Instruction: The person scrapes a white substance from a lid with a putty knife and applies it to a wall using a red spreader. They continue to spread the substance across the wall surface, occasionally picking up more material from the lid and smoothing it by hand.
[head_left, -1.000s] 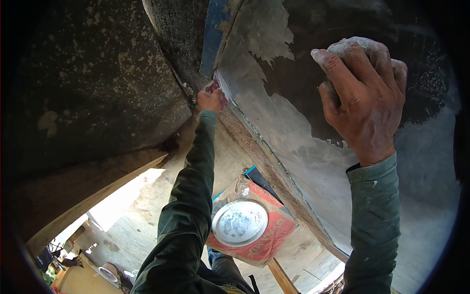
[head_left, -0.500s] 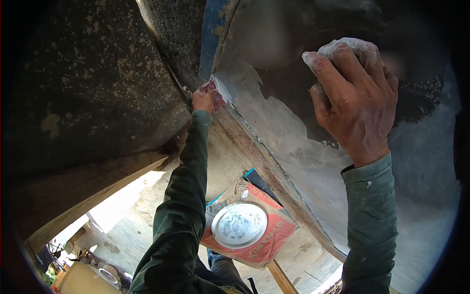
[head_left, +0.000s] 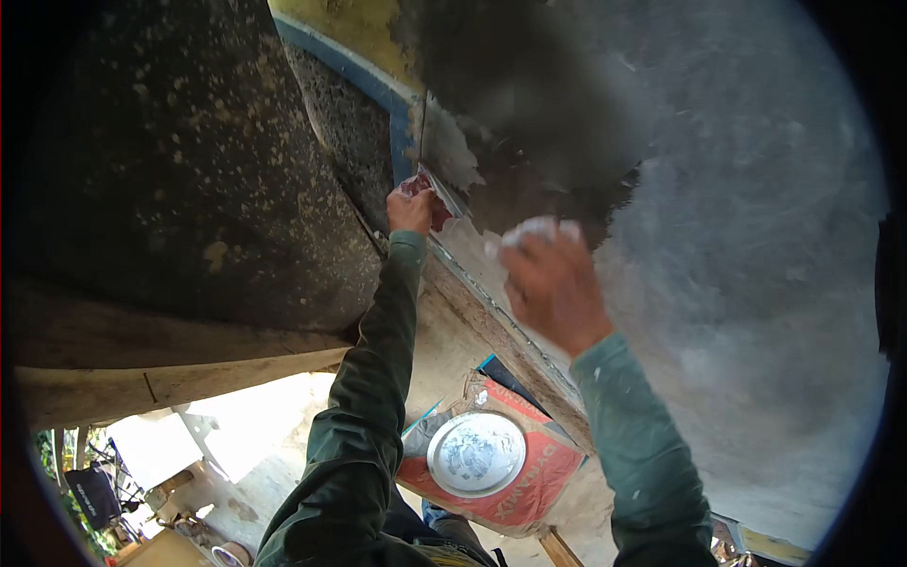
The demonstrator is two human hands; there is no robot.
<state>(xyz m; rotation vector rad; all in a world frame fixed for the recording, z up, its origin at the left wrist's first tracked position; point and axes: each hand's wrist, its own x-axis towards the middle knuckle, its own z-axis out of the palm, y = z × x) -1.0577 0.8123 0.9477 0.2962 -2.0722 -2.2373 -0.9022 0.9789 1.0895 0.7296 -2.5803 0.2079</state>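
Note:
At the lower left edge of a plastered wall [head_left: 718, 312], my left hand [head_left: 409, 210] is closed round a reddish flat piece with a pale, thin edge, which looks like a scraper [head_left: 440, 200]. That edge lies against the wall beside a blue-painted strip [head_left: 405, 142]. My right hand [head_left: 557, 288], slightly blurred, is close to the wall below a dark patch [head_left: 539, 123]. Its fingers are curled, with white residue on their tips, and what they hold, if anything, is hidden. Beneath both hands is a round plate [head_left: 477, 491] smeared with white paste.
A red-and-brown printed sack [head_left: 543, 472] lies under the plate. A rough ledge [head_left: 491, 321] runs diagonally below the wall. On the left hangs a dark, speckled slab [head_left: 189, 189] with a wooden beam [head_left: 189, 378] under it. A black bag [head_left: 93, 496] is at lower left.
My right hand has come down and left, nearer to my left hand. The view has shifted, showing more wall and a yellow band above. My left hand still grips the reddish piece.

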